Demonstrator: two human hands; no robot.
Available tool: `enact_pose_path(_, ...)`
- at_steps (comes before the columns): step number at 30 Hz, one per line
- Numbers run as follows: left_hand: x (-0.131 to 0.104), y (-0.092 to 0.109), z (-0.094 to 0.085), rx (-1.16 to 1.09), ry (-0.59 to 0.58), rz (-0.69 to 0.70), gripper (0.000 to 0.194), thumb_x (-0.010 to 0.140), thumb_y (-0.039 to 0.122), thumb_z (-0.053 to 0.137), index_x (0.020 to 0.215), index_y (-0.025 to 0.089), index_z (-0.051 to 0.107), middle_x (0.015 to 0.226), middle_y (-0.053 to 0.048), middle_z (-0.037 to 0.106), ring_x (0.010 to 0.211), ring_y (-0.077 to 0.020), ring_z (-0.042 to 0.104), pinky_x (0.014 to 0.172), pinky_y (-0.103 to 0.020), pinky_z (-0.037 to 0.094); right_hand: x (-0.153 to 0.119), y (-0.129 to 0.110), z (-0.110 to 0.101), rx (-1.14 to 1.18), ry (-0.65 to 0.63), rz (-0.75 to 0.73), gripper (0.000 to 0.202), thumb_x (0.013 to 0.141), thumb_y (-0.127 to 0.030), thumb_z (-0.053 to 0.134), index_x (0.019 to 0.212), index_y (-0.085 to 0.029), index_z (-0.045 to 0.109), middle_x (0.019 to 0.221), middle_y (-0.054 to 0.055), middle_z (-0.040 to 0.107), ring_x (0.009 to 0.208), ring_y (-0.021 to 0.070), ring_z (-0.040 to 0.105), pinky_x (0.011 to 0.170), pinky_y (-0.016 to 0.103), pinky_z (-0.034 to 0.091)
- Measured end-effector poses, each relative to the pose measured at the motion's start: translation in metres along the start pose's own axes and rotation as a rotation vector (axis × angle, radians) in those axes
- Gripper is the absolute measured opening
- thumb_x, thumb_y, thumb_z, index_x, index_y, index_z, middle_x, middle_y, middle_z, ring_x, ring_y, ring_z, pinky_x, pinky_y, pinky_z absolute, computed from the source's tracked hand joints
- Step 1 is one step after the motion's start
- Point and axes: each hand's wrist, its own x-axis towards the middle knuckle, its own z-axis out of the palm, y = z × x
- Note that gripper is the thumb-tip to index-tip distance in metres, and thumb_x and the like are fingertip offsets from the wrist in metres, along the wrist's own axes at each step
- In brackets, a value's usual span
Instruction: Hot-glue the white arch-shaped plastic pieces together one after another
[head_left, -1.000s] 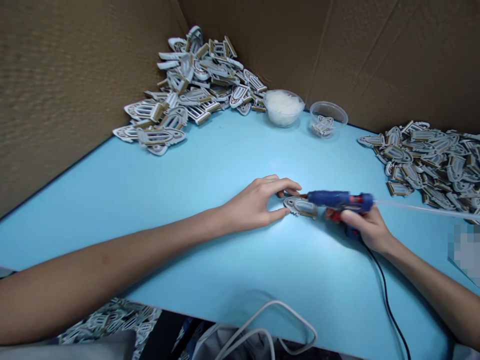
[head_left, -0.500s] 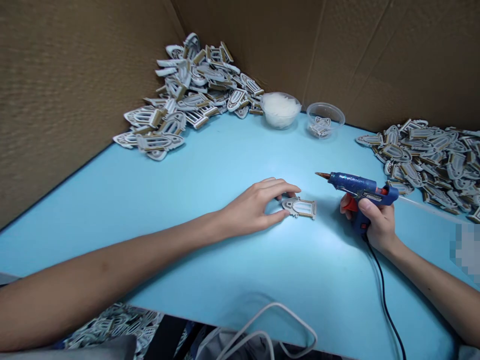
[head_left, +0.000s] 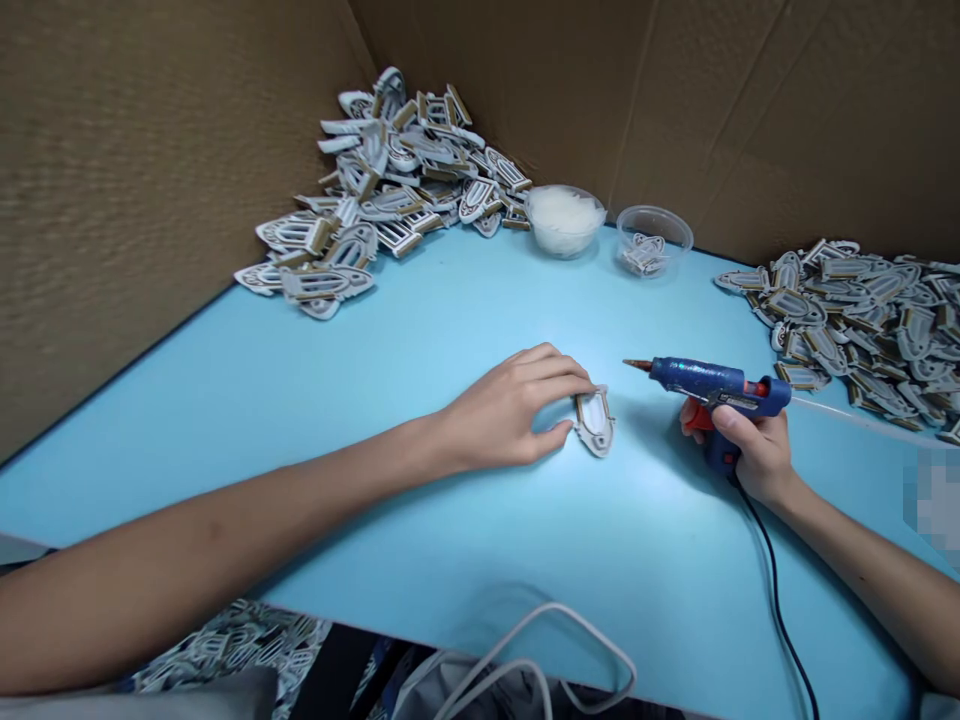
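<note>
A small white-and-gold arched window piece (head_left: 596, 422) lies on the blue table, its pointed end toward me. My left hand (head_left: 529, 405) is at its left side, fingertips on its upper end and thumb by its left edge, gripping it lightly. My right hand (head_left: 754, 445) is wrapped round the handle of a blue glue gun (head_left: 701, 380), with a finger at the red trigger. The gun's nozzle points left, above the table and to the upper right of the piece. A black cord hangs from the handle.
Piles of similar pieces lie at the back left (head_left: 405, 170) and at the right (head_left: 870, 320). Between them stand a bowl of whitish material (head_left: 564, 222) and a clear bowl with small parts (head_left: 652, 243). A white cable (head_left: 592, 630) loops at the front edge. Cardboard walls (head_left: 562, 90) enclose the back.
The window piece has turned, its pointed end swinging from the left to toward me. My left fingers have shifted with it. The glue gun has moved slightly left and down.
</note>
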Motion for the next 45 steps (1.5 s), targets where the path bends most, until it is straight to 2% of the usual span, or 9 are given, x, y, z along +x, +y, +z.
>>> enact_pose_path(2, 0.000, 0.001, -0.001, -0.024, 0.033, -0.026, 0.023, 0.095, 0.022, 0.061, 0.114, 0.015, 0.072, 0.109, -0.010, 0.075, 0.102, -0.0255, 0.065, 0.097, -0.041, 0.053, -0.001, -0.001, -0.002, -0.049, -0.091, 0.015, 0.056, 0.086, -0.073, 0.073, 0.078, -0.018, 0.078, 0.070, 0.008, 0.074, 0.057, 0.0208, 0.063, 0.050, 0.032, 0.050)
enact_pose_path(4, 0.001, 0.002, -0.001, -0.031, 0.042, -0.045, 0.020, 0.095, 0.024, 0.063, 0.110, 0.014, 0.072, 0.103, -0.009, 0.074, 0.097, -0.0245, 0.065, 0.093, -0.039, 0.053, -0.001, -0.002, -0.003, -0.147, -0.184, 0.020, 0.056, 0.089, -0.072, 0.070, 0.080, -0.018, 0.078, 0.069, 0.007, 0.073, 0.057, 0.0206, 0.063, 0.051, 0.032, 0.049)
enact_pose_path(9, 0.000, -0.003, 0.003, 0.016, -0.010, -0.058, 0.036, 0.100, 0.029, 0.061, 0.132, 0.016, 0.072, 0.111, -0.012, 0.071, 0.102, -0.0258, 0.064, 0.093, -0.040, 0.052, 0.000, -0.008, 0.000, -0.457, -0.303, -0.055, 0.040, 0.097, -0.049, 0.066, 0.074, -0.018, 0.074, 0.062, 0.002, 0.062, 0.056, 0.0164, 0.054, 0.056, 0.030, 0.042)
enact_pose_path(16, -0.001, -0.007, 0.007, 0.018, 0.021, -0.050, 0.032, 0.103, 0.034, 0.063, 0.127, 0.016, 0.074, 0.108, -0.011, 0.069, 0.100, -0.0253, 0.063, 0.091, -0.039, 0.050, 0.000, -0.010, 0.006, -0.534, -0.314, -0.130, 0.032, 0.099, -0.038, 0.060, 0.075, -0.018, 0.069, 0.066, 0.001, 0.061, 0.057, 0.0148, 0.053, 0.056, 0.029, 0.040)
enact_pose_path(21, -0.001, -0.006, 0.008, 0.015, 0.031, -0.060, 0.031, 0.103, 0.033, 0.064, 0.127, 0.017, 0.074, 0.108, -0.010, 0.070, 0.100, -0.0250, 0.064, 0.091, -0.038, 0.049, 0.000, -0.012, 0.007, -0.536, -0.327, -0.159, 0.030, 0.099, -0.035, 0.059, 0.076, -0.019, 0.066, 0.066, 0.001, 0.061, 0.057, 0.0147, 0.052, 0.056, 0.029, 0.040)
enact_pose_path(29, -0.002, -0.006, 0.011, -0.020, 0.019, -0.101, 0.029, 0.101, 0.029, 0.065, 0.126, 0.017, 0.072, 0.108, -0.010, 0.074, 0.100, -0.0244, 0.067, 0.088, -0.037, 0.047, 0.002, -0.021, 0.010, -0.574, -0.333, -0.194, 0.037, 0.099, -0.035, 0.056, 0.066, -0.023, 0.045, 0.060, -0.003, 0.047, 0.054, 0.0138, 0.044, 0.055, 0.030, 0.034)
enact_pose_path(45, 0.000, -0.006, 0.010, -0.063, 0.018, -0.117, 0.029, 0.100, 0.030, 0.068, 0.126, 0.017, 0.072, 0.108, -0.009, 0.076, 0.101, -0.0243, 0.069, 0.087, -0.036, 0.046, 0.002, -0.022, 0.012, -0.599, -0.338, -0.170, 0.036, 0.099, -0.035, 0.055, 0.067, -0.023, 0.048, 0.060, -0.003, 0.047, 0.053, 0.0136, 0.042, 0.055, 0.030, 0.034)
